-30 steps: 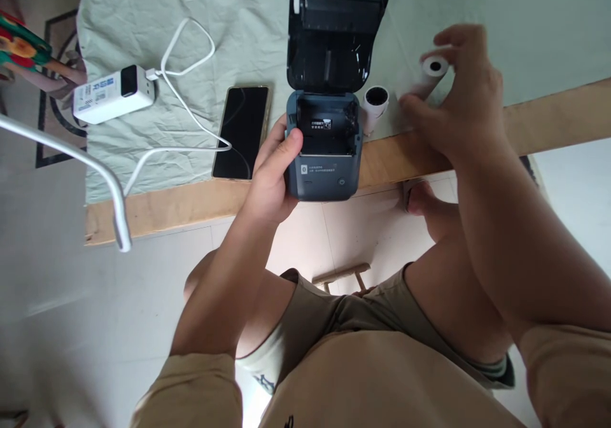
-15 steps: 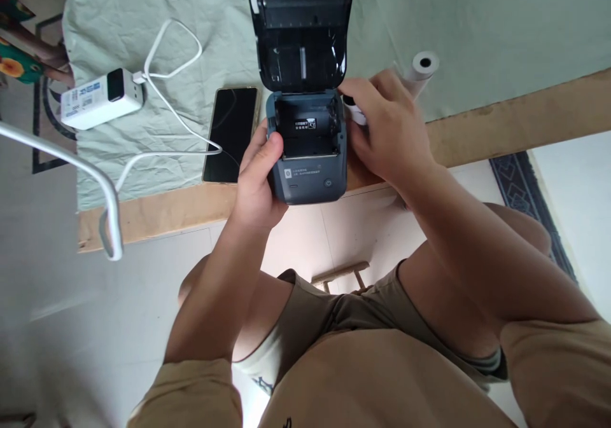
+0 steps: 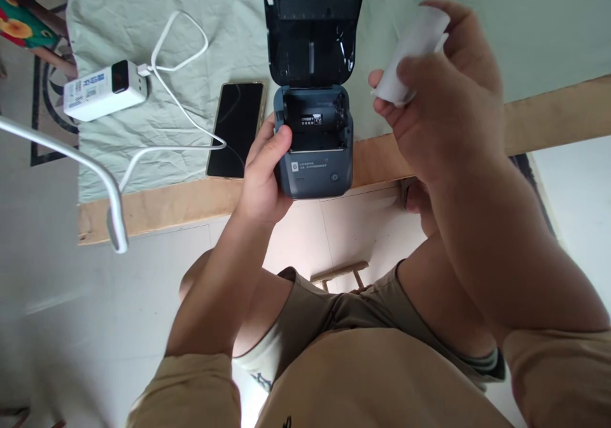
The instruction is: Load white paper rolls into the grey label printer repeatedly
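Observation:
A small dark blue label printer (image 3: 317, 177) is gripped by my left hand (image 3: 267, 170), the thumb over its left rim and the fingers around its side. Its black lid (image 3: 312, 40) stands raised, and the paper bay inside holds nothing but a printed sticker on its back wall. To the right, my right hand (image 3: 449, 97) is closed around a white paper roll (image 3: 413, 53), held tilted above the cloth and clear of the printer. Motion blurs this hand a little. Part of the roll is hidden behind its fingers.
A phone (image 3: 236, 129) lies left of the printer. Beyond it sits a white power bank (image 3: 105, 94) with a white cable (image 3: 165, 84) plugged in. A green cloth (image 3: 229, 21) covers the wooden table (image 3: 157, 218). Another person's arm (image 3: 57, 59) shows at far left.
My right hand has moved up and right, away from the printer's side, and lifted the paper roll off the cloth. The printer, in my left hand, sits slightly further right in view.

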